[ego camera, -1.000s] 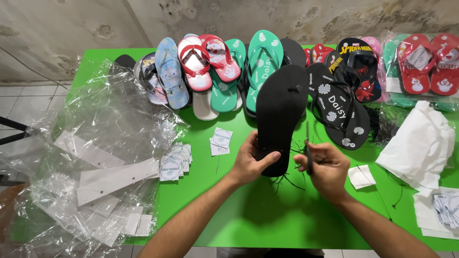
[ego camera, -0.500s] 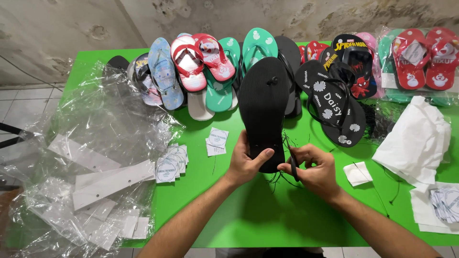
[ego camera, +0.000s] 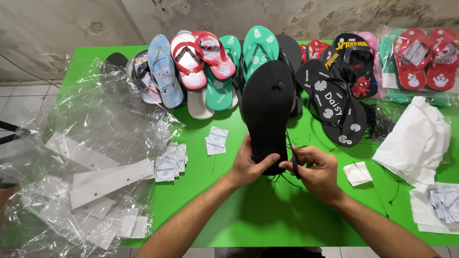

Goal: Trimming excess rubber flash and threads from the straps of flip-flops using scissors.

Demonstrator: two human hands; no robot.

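Two bare hands work on one black flip-flop (ego camera: 267, 112) held sole-up over a green table (ego camera: 248, 210). The left hand (ego camera: 251, 165) is closed around its heel, thumb across the sole. The right hand (ego camera: 315, 169), just beside it, is curled shut on a thin black strap (ego camera: 292, 160) at the heel edge, loose black threads dangling below. Judging by this, fitting is mid-way. Beyond the hands lie finished colourful flip-flops (ego camera: 205, 62); left of the left hand, round paper tags (ego camera: 169, 162) and clear plastic bags (ego camera: 95, 143) wait unused.
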